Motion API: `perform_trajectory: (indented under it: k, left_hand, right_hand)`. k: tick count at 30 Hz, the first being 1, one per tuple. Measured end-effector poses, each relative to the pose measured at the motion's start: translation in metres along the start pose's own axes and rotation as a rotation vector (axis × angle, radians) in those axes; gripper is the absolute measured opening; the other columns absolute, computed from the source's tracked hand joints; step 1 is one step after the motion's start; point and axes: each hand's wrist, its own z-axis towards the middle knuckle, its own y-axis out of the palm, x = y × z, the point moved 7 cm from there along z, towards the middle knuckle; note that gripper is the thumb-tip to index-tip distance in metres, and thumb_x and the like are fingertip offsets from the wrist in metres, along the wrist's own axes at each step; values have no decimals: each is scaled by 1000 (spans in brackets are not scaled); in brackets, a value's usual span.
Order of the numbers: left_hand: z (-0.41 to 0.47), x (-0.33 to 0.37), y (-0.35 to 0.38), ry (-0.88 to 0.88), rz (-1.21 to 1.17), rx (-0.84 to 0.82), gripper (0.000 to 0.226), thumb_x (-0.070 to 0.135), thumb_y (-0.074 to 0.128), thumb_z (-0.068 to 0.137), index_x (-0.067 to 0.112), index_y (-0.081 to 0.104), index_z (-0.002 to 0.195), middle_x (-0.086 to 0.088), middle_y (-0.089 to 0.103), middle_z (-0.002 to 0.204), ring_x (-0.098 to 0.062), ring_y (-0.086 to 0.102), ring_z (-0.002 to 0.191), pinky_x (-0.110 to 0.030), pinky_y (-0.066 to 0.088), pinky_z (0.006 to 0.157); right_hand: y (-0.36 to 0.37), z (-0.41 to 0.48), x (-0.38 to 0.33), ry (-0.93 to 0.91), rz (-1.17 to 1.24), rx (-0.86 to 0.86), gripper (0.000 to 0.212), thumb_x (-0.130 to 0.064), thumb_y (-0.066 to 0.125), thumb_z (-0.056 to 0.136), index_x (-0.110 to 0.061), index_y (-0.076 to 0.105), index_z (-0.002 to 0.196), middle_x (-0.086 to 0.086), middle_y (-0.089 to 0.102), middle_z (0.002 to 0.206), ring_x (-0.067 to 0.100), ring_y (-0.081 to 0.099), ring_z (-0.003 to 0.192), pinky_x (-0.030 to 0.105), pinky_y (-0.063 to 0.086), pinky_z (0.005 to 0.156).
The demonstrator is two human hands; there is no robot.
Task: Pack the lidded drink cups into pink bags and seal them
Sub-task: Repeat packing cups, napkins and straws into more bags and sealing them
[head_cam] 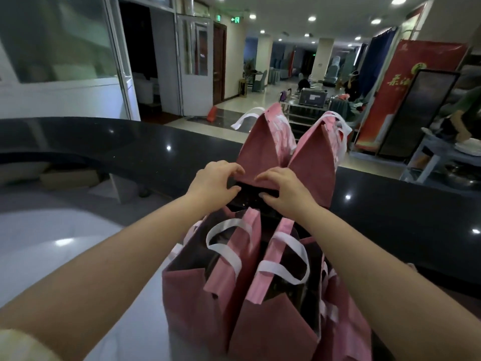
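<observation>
- Pink bags: two far bags (pixel 263 149) stand on the black counter (pixel 104 149), two near bags (pixel 234 295) gape open.
- Left hand (pixel 213 183) and right hand (pixel 283 188) pinch the far-left bag's lower edge.
- Likely sealing; next, press the fold flat.
- Cups unclear inside.

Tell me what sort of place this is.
Probably a hotel or banquet-hall lobby: a long black counter carrying pink bags, a red banner standing on the right, and covered chairs down the polished hall.

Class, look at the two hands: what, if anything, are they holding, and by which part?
Both the left hand and right hand pinch the near bottom edge of the far-left pink bag, fingers on top, thumbs beneath.
</observation>
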Motion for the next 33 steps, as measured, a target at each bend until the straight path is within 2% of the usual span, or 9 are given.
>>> perform_trajectory:
  k: [4,7,12,16,19,22,25,28,33]
  left_hand:
    - [-58,-27,-5,-33,24,-34,26,28,69,84,33,64,110,12,62,105,-13,55,100,-39,51,87]
    - [-91,-43,-2,-100,17,-60,21,31,71,82,34,68,102,11,63,101,-14,57,97,-40,52,84]
    - [-129,-60,5,-165,-37,-82,15,33,73,79,36,73,94,12,64,98,-13,58,96,-42,51,84]
    - [-148,-72,11,-296,-89,-31,20,26,73,78,33,71,97,9,63,96,-12,58,91,-38,52,81]
    - [-156,-81,17,-438,-122,-12,22,28,72,79,34,64,99,13,64,87,-12,61,81,-34,53,73]
    - [-161,-89,14,-559,-31,14,6,33,67,82,31,65,87,12,64,79,-14,62,78,-28,50,62]
    - [-166,-99,1,-626,-17,70,8,34,65,84,26,66,82,10,64,79,-16,61,77,-31,52,64]
    - [-174,-117,-25,-685,-27,168,8,34,67,84,26,67,81,10,65,80,-16,61,78,-32,53,67]
    - [-202,-161,-80,-790,-53,292,8,31,72,84,25,68,82,4,68,81,-15,63,76,-24,42,57]
  right_hand:
    - [34,0,-26,-107,-48,-223,24,-17,69,83,-21,70,107,-2,63,110,22,51,105,38,45,92]
    - [55,1,-39,-104,-27,-350,18,-19,67,84,-23,71,101,-3,63,103,19,55,99,41,50,85]
    - [78,10,-38,40,-190,-453,21,-35,57,89,-25,65,106,-1,61,107,24,54,103,43,50,85]
    - [91,17,-22,262,-202,-495,39,-50,56,86,-21,62,111,1,63,108,27,59,100,44,52,86]
    - [99,18,-17,305,-234,-524,31,-39,60,84,-14,69,100,6,68,101,30,63,92,43,55,83]
    - [106,19,-14,320,-256,-529,10,-20,60,84,-20,70,86,4,67,96,28,63,87,40,56,78]
    - [108,32,-20,283,-234,-499,22,-11,61,81,-30,63,71,-1,66,92,24,62,84,36,55,73]
    - [114,53,-37,239,-106,-486,16,-10,68,80,-25,66,74,-2,66,82,17,60,77,28,46,66]
    - [141,82,-96,153,88,-444,14,-12,73,81,-23,66,75,-2,65,80,14,58,77,25,41,68]
